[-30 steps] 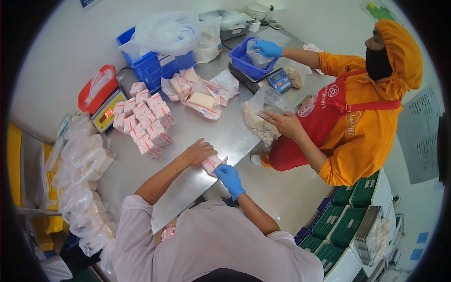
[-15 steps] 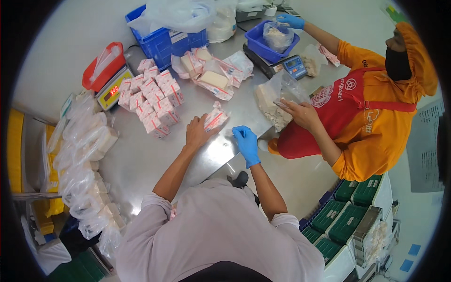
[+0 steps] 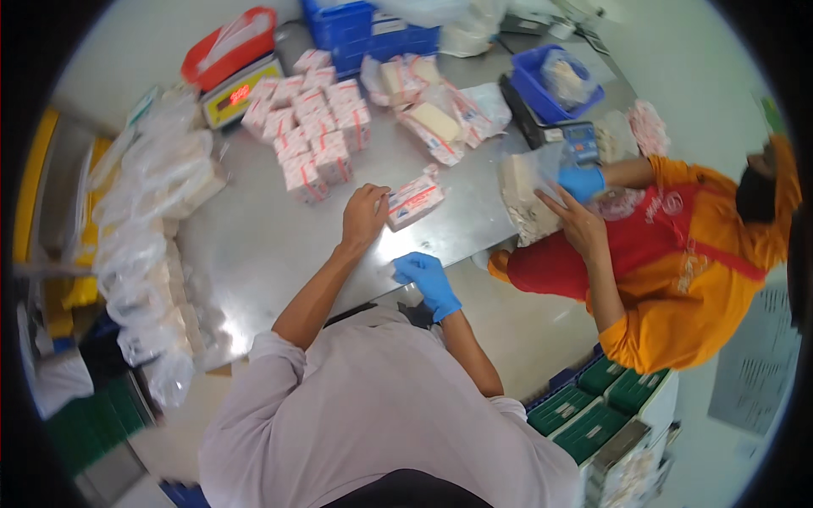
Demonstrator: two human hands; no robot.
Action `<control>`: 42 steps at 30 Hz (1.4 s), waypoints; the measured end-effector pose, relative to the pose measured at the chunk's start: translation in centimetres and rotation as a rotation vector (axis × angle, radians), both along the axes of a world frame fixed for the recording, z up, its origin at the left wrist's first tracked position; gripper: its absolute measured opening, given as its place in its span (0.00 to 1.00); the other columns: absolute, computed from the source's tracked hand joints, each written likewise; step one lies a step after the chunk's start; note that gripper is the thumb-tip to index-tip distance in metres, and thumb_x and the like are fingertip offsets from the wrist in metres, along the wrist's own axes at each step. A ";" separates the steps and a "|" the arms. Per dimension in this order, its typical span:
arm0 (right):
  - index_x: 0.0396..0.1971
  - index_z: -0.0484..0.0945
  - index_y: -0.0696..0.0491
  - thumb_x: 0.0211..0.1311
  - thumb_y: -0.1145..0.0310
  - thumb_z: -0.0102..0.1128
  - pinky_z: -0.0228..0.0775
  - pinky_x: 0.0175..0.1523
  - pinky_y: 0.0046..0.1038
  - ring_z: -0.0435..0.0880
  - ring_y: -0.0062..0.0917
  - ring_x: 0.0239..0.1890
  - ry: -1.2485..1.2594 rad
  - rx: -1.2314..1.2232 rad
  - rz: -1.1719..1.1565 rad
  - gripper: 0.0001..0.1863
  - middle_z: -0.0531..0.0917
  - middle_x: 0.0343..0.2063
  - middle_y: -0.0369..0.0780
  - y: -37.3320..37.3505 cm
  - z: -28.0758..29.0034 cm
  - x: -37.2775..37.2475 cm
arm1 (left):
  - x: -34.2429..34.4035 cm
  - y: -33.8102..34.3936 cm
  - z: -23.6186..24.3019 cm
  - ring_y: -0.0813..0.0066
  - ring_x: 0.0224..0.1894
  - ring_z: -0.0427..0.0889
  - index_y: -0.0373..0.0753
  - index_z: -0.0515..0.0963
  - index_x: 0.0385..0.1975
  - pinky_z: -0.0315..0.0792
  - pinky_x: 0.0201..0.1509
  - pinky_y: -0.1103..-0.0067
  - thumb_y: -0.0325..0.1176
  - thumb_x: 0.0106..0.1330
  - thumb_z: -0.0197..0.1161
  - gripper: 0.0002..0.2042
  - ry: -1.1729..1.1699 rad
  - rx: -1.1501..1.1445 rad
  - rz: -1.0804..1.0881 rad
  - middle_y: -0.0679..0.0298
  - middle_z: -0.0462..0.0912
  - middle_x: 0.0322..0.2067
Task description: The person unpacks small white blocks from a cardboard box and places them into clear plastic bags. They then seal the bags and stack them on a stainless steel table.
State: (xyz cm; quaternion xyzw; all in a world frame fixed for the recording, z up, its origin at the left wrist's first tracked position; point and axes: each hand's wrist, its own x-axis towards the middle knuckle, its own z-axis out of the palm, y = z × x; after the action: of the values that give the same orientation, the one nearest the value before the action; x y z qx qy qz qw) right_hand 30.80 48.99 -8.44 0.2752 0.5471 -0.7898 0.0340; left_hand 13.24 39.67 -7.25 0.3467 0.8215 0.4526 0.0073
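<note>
A block in white paper with red and blue print (image 3: 415, 201) lies on the steel table, one end of its paper sticking up. My bare left hand (image 3: 364, 216) is closed at its left end, fingers bent against the paper. Nearer me, over the table edge, my right hand (image 3: 428, 284) in a blue glove is pinched closed; a small whitish bit shows at its fingertips, too small to name. A stack of similar wrapped blocks (image 3: 318, 127) stands beyond my left hand. Behind the single block, a bare pale-yellow block (image 3: 436, 121) rests on opened wrappers (image 3: 474, 114).
A co-worker in orange (image 3: 720, 288) stands at the right, handling a clear bag of pale pieces (image 3: 527, 199). Scales (image 3: 241, 93) stand at the back left under a red tray (image 3: 229, 49). Bagged pale blocks (image 3: 157, 229) line the left side. Blue crates (image 3: 373, 38) stand behind.
The view has shifted. My left hand has drawn back toward the block's left end, baring more of its paper. My right hand has moved left and nearer me. The co-worker's gloved hand has come to the bag.
</note>
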 end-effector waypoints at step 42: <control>0.69 0.53 0.59 0.62 0.69 0.63 0.68 0.58 0.27 0.76 0.29 0.53 0.115 0.299 -0.238 0.39 0.75 0.54 0.46 6.4 -0.7 -9.6 | -1.0 -2.0 -4.1 0.58 0.46 0.77 0.47 0.81 0.43 0.71 0.50 0.66 0.30 0.57 0.65 0.13 0.337 0.030 -0.237 0.58 0.77 0.44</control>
State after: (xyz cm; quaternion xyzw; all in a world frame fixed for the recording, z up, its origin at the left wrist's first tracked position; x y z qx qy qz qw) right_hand 21.16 55.43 -9.10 0.2942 0.6229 -0.7128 -0.1322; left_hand 12.29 37.71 -11.39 0.5119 0.7578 0.3962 -0.0821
